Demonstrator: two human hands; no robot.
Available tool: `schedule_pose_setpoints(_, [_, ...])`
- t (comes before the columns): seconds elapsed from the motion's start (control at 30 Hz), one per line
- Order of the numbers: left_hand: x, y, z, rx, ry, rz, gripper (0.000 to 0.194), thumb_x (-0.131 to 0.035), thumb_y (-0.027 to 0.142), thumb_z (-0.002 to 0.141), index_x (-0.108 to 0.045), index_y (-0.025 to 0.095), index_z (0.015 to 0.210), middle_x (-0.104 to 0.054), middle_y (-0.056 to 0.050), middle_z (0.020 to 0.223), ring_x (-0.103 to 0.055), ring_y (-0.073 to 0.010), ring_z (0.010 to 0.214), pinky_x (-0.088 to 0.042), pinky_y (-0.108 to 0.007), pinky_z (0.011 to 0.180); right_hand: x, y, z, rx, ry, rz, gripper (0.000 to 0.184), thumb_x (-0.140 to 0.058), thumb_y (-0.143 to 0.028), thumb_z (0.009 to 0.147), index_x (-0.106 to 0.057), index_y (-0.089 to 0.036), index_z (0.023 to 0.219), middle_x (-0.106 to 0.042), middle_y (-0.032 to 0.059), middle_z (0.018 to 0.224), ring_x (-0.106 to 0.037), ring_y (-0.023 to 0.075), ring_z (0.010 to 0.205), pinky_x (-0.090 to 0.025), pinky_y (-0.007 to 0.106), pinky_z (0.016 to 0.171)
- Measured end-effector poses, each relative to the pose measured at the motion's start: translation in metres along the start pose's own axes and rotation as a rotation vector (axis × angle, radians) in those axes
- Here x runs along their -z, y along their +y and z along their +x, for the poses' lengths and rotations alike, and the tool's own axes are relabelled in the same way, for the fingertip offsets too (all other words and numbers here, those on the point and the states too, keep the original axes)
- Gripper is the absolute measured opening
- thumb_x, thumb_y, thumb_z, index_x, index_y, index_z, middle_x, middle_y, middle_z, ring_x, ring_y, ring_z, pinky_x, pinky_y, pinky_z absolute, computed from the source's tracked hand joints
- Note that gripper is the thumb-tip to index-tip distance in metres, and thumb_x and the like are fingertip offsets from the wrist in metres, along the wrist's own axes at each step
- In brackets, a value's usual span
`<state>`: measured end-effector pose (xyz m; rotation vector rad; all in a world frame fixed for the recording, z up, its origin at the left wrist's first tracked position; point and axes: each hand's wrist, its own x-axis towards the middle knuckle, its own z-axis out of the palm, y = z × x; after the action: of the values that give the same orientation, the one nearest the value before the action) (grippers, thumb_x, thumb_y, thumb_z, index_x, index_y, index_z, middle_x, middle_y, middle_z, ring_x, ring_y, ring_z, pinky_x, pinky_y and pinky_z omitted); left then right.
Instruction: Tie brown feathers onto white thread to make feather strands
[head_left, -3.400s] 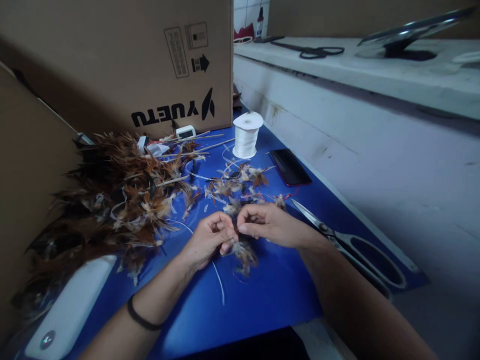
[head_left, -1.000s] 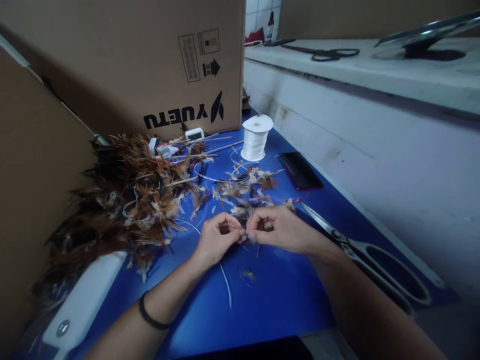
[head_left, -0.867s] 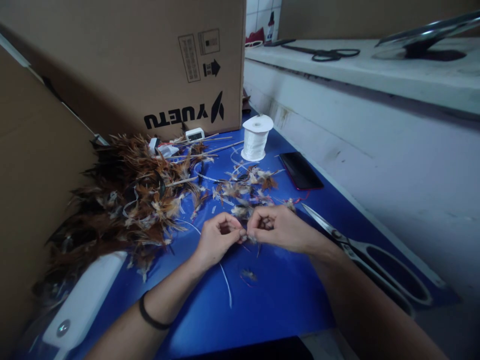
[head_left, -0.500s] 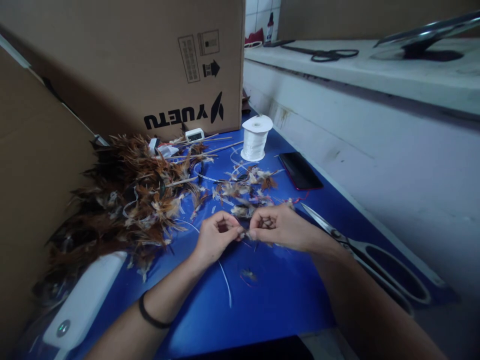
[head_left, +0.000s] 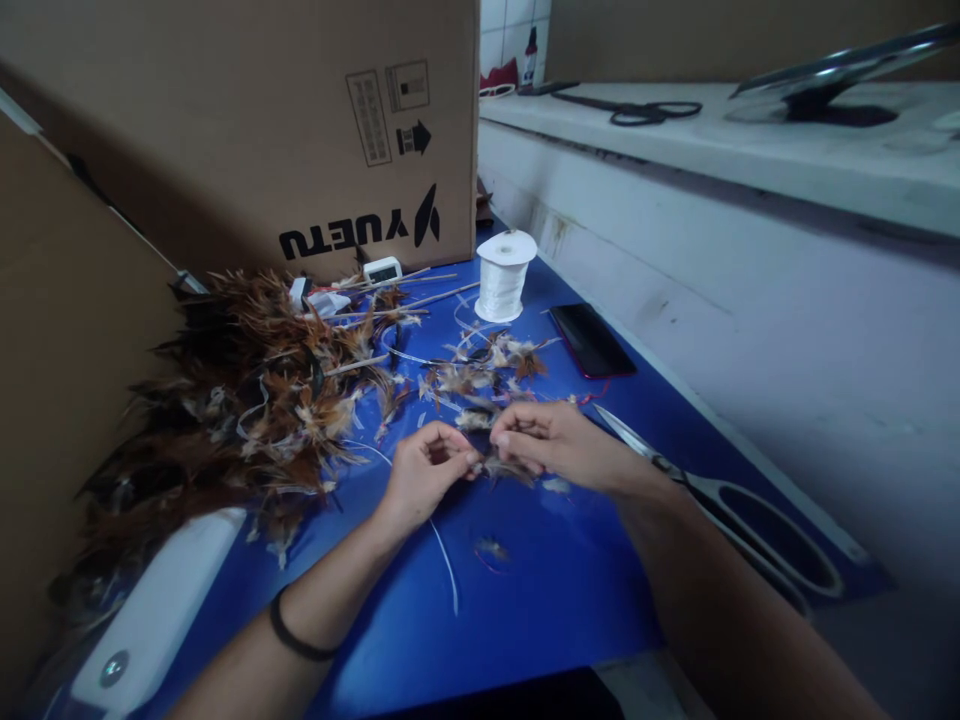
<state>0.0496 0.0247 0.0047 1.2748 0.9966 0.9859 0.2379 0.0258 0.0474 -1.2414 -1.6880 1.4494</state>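
Observation:
My left hand [head_left: 424,475] and my right hand [head_left: 551,447] meet over the blue mat [head_left: 525,590], fingertips pinched together. Between them is a small bunch of brown feathers [head_left: 504,468], which both hands grip. A white thread [head_left: 442,560] trails from under my left hand toward me. One small loose feather [head_left: 491,549] lies on the mat just below the hands. A scatter of short feathers [head_left: 484,365] lies just beyond my hands.
A big heap of brown feathers [head_left: 232,400] fills the left. Large scissors [head_left: 720,490] lie to the right, a black phone [head_left: 589,340] and a white thread spool [head_left: 502,275] beyond. A cardboard box [head_left: 247,130] stands behind; a white device [head_left: 150,610] lies near left.
A feather tuft that hung below my hands now lies on the mat. My hands have stayed pinched together, and the right hand now holds a fuller bunch of feathers.

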Motion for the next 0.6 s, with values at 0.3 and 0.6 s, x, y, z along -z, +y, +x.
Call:
schedule_pose_setpoints(0.3, [0.000,-0.003,0.000,-0.064,0.037,0.076,0.017,-0.070,0.023,0.069,-0.057,0.014,0.074,-0.061,0.002,0.064,-0.060,-0.0092,0.056,-0.048,-0.021,0.058,-0.014,0.017,0.010,-0.045,0.045,0.112,0.012,-0.062,-0.021,0.070,-0.054,-0.017,0.078,-0.053,-0.0044,0.058,-0.049,0.0074,0.050,-0.040,0.020,0.048])
schedule_pose_setpoints(0.6, [0.000,-0.007,-0.001,-0.141,0.045,0.169,0.013,-0.068,0.022,0.072,-0.058,0.016,0.076,-0.061,0.001,0.068,-0.057,-0.0085,0.061,-0.047,-0.020,0.060,-0.016,0.016,0.012,-0.083,0.077,0.145,0.018,-0.065,-0.017,0.064,-0.051,-0.017,0.075,-0.055,-0.0038,0.059,-0.052,0.0088,0.054,-0.042,0.022,0.053])
